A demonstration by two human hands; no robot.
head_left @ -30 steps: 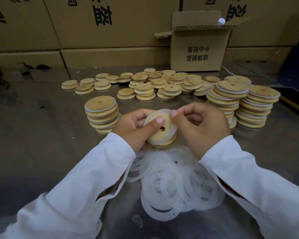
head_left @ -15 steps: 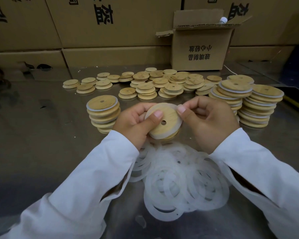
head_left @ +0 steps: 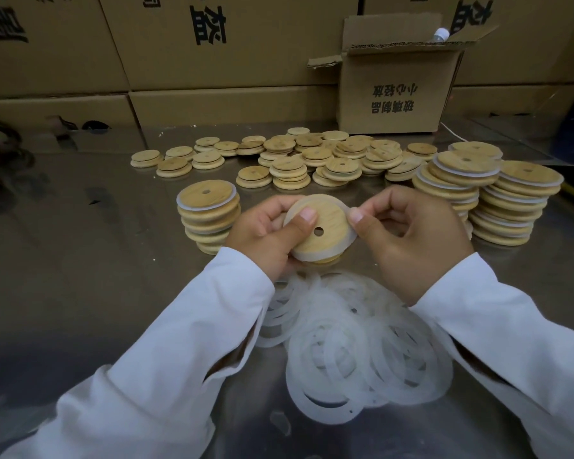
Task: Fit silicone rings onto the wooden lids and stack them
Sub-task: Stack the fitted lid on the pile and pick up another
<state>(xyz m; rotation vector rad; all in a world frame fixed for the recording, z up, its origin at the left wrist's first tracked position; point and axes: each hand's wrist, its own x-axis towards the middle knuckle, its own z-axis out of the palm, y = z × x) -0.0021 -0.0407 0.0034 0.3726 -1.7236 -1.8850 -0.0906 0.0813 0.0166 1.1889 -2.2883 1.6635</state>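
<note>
My left hand (head_left: 265, 231) grips a round wooden lid (head_left: 327, 226) with a small hole, thumb pressed on its face. A translucent silicone ring (head_left: 352, 240) wraps its rim. My right hand (head_left: 411, 240) pinches the ring at the lid's right edge between thumb and forefinger. Below my hands lies a loose pile of silicone rings (head_left: 362, 352). A stack of ringed lids (head_left: 207, 213) stands to the left. Two taller stacks (head_left: 507, 207) stand to the right. Bare lids (head_left: 312, 157) lie scattered behind.
The work surface is a shiny metal table (head_left: 80, 260). An open cardboard box (head_left: 398, 84) stands at the back right, with large cartons (head_left: 179, 61) along the back wall. Dark objects (head_left: 0, 150) lie at the far left.
The lid has tilted so its face shows more fully, and the ring now sits further round the rim. My right thumb has shifted to the lid's right edge.
</note>
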